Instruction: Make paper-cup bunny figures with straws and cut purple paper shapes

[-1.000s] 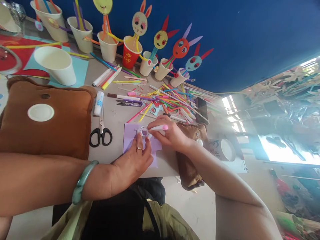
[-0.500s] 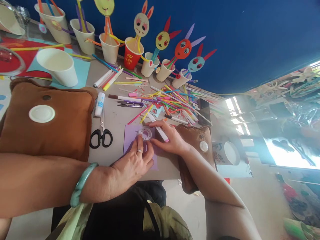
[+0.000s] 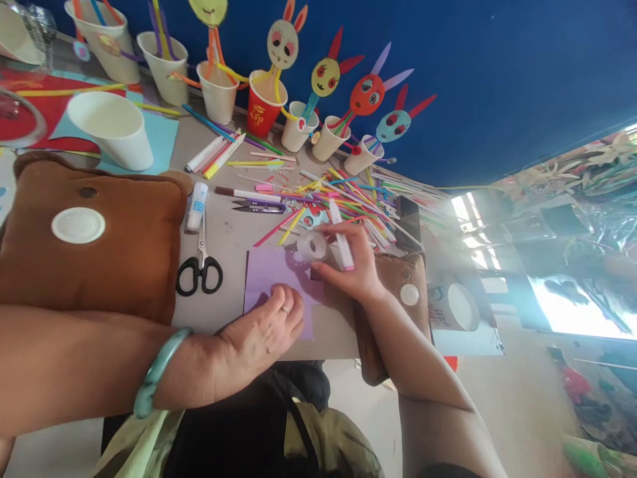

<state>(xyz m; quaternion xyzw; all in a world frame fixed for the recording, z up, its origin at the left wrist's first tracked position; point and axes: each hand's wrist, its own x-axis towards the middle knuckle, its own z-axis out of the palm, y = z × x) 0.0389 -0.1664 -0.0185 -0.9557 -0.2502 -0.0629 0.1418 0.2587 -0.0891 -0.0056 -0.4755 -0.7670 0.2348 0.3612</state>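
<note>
Right hand [image 3: 362,267] holding translucent ring [image 3: 303,243], white marker [image 3: 344,251], left hand [image 3: 263,330] curled over purple paper [image 3: 261,272]

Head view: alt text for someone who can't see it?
Right hand holds a pale ring and a marker; left hand lies over purple paper. Scissors lie to the left, and paper cups with puppets line a blue wall.

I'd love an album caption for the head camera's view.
Right hand holds a marker and pale ring, left hand over purple paper, long-eared puppets in cups beyond.
</note>
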